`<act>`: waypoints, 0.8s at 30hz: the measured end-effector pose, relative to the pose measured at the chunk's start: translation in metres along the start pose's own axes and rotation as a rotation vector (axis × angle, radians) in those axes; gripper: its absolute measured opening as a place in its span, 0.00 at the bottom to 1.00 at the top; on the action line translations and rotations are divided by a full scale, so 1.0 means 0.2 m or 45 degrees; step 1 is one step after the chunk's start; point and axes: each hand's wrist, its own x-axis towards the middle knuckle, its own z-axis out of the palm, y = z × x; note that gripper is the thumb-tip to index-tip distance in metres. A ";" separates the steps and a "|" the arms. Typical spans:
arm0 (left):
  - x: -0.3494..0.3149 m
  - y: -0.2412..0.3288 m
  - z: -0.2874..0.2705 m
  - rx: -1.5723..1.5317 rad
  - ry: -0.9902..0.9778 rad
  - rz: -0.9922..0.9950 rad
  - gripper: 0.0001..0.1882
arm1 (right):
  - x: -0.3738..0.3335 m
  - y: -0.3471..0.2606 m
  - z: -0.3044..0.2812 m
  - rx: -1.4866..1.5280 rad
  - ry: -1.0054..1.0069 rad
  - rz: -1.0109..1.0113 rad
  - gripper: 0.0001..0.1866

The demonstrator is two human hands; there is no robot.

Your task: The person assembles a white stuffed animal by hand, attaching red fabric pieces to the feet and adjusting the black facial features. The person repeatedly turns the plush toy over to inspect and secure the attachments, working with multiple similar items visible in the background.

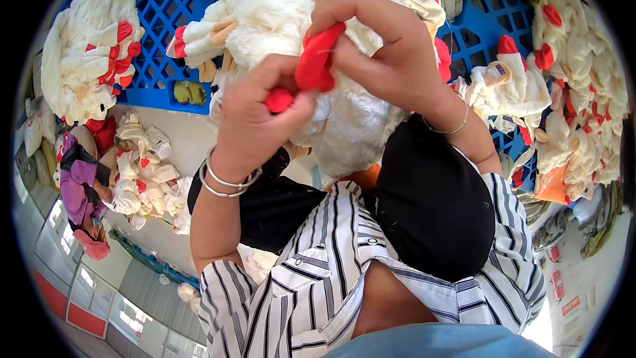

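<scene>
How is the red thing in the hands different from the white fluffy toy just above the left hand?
Colour: the red thing is bright red; the fluffy toy is mostly white.
Size: the red thing is small; the fluffy toy is much bigger.
Place: the left hand and right hand hold the red thing, while the fluffy toy lies beyond them.
Both look soft.

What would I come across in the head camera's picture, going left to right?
Person in purple → left fingers → red fabric piece → right fingers → heap of white plush pieces.
</scene>
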 end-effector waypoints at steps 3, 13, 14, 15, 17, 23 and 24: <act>0.01 -0.03 -0.03 -0.015 0.139 0.028 0.10 | -0.01 0.00 -0.05 -0.011 -0.057 0.086 0.08; 0.02 -0.02 -0.06 -0.001 0.123 0.036 0.09 | 0.01 -0.04 -0.04 0.074 -0.070 0.058 0.12; 0.02 -0.02 -0.05 -0.028 0.109 0.008 0.09 | 0.01 -0.04 -0.01 0.065 -0.028 0.022 0.12; 0.02 -0.02 -0.04 -0.047 0.109 -0.008 0.09 | 0.01 -0.05 0.00 0.060 -0.052 0.028 0.12; 0.01 -0.01 -0.04 -0.085 0.105 -0.040 0.08 | 0.01 -0.05 -0.01 0.061 -0.168 0.079 0.11; 0.03 -0.10 -0.13 -0.512 0.535 -0.015 0.11 | -0.01 -0.02 -0.07 0.067 -0.351 0.219 0.10; 0.04 -0.09 -0.14 -0.677 0.533 -0.036 0.13 | 0.00 -0.04 -0.07 0.044 -0.395 0.245 0.10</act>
